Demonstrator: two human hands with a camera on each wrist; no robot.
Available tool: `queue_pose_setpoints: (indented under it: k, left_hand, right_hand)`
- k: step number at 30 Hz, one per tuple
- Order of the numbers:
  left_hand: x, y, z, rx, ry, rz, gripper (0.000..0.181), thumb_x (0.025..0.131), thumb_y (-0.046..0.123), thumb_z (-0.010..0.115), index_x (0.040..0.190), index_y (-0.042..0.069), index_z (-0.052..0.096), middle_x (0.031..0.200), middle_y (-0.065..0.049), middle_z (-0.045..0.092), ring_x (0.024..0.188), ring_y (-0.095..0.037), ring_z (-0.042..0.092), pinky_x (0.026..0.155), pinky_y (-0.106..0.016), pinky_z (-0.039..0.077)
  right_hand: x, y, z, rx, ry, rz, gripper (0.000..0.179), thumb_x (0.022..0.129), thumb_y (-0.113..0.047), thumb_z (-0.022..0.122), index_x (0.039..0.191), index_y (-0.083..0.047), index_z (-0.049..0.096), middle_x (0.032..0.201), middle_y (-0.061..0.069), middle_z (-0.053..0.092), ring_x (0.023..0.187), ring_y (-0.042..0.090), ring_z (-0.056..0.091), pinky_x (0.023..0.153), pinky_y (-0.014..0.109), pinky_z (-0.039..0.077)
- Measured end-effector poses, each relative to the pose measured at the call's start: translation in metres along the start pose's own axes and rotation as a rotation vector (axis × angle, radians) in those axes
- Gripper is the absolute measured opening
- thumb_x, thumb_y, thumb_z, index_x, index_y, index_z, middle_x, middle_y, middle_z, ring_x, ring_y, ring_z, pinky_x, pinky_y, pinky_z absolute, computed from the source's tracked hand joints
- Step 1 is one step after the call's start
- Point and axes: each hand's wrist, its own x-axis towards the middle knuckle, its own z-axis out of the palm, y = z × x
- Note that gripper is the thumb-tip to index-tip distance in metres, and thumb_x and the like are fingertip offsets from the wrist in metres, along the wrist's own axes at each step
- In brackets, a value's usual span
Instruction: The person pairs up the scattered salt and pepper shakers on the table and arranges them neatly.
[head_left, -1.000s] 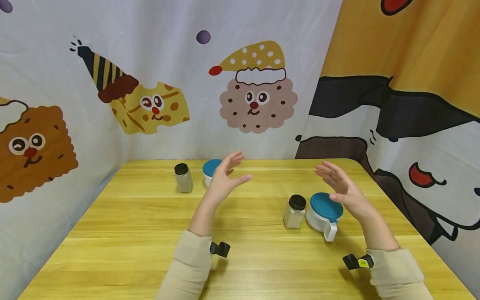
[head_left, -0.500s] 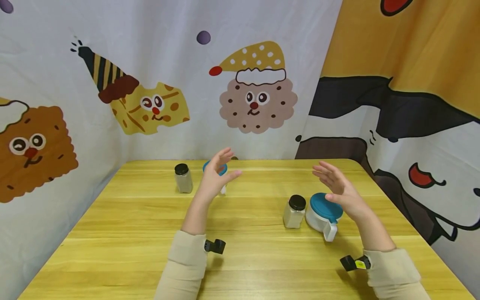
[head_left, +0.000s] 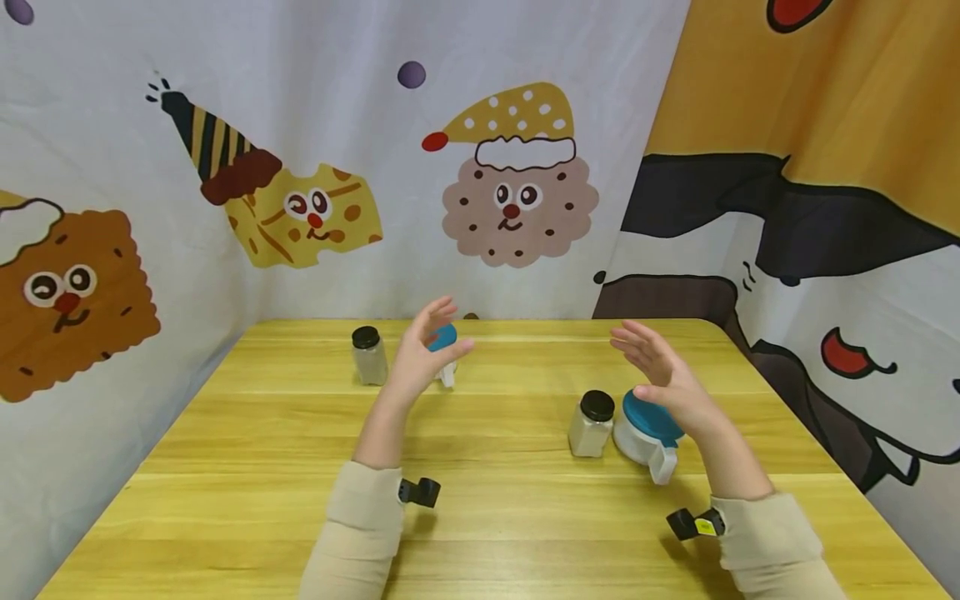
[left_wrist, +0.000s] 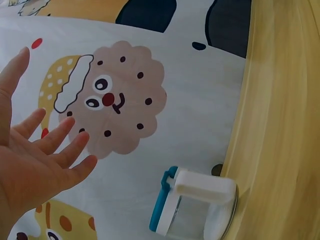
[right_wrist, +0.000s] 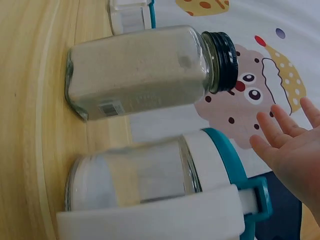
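My left hand hovers with fingers spread and nothing in it, overlapping the far blue-lidded jar in the head view. That jar's white handle shows in the left wrist view. My right hand is also raised and bare, fingers extended, over the near blue-lidded glass jar, partly covering its lid. Just left of this jar stands a square glass shaker bottle with a black cap, holding pale contents. A similar black-capped bottle stands at the back left, beside my left hand.
All the containers stand upright on a wooden table. A white cloth curtain with cartoon prints hangs behind the table's far edge, and an orange, black and white printed cloth hangs on the right. Small wrist cameras sit on both sleeves.
My left hand has drifted left, uncovering more of the right side of the far jar. The right hand has moved slightly left, over more of the near jar's lid. The containers stay in place.
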Motion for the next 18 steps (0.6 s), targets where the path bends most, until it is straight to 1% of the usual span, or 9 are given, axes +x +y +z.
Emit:
queue_pose_setpoints:
  k: [2,6,11,15,18]
  left_hand:
    - [-0.001,-0.002,-0.003,0.007,0.002,0.0,0.069,0.085,0.027,0.076,0.144,0.024,0.041,0.14,0.002,0.046,0.13,-0.019,0.039,0.108,-0.046,0.026]
    - [-0.002,-0.005,-0.007,0.027,-0.006,-0.004,0.07,0.084,0.029,0.076,0.144,0.025,0.04,0.141,0.002,0.045,0.131,-0.02,0.038,0.108,-0.047,0.025]
    - [-0.004,-0.005,-0.013,0.048,-0.005,-0.019,0.07,0.084,0.029,0.076,0.144,0.024,0.04,0.141,0.002,0.045,0.131,-0.019,0.038,0.108,-0.049,0.024]
    - [-0.005,-0.006,-0.018,0.061,-0.003,-0.022,0.07,0.085,0.027,0.075,0.145,0.021,0.04,0.142,-0.001,0.044,0.132,-0.023,0.036,0.108,-0.051,0.023]
    - [-0.006,-0.007,-0.022,0.067,-0.005,-0.017,0.07,0.086,0.025,0.075,0.145,0.019,0.039,0.143,-0.004,0.043,0.133,-0.025,0.035,0.108,-0.051,0.022]
  right_hand:
    - [0.001,0.0,0.002,0.0,-0.001,-0.002,0.076,0.091,-0.018,0.068,0.151,-0.004,0.023,0.148,0.013,0.035,0.136,0.027,0.032,0.109,0.026,0.022]
    - [0.004,0.001,0.005,0.002,0.005,-0.003,0.078,0.09,-0.022,0.069,0.151,-0.004,0.022,0.149,0.018,0.032,0.136,0.027,0.031,0.109,0.026,0.022]
    - [0.011,0.0,0.01,0.015,-0.01,-0.009,0.08,0.091,-0.017,0.068,0.151,-0.001,0.019,0.15,0.023,0.026,0.137,0.031,0.028,0.111,0.029,0.02]
    - [0.017,0.0,0.015,0.029,-0.018,-0.028,0.079,0.09,-0.016,0.069,0.151,-0.002,0.02,0.15,0.021,0.028,0.137,0.035,0.026,0.111,0.03,0.019]
    - [0.02,0.0,0.02,0.035,-0.007,-0.034,0.078,0.089,-0.018,0.07,0.151,-0.004,0.023,0.15,0.016,0.031,0.137,0.036,0.026,0.111,0.03,0.019]
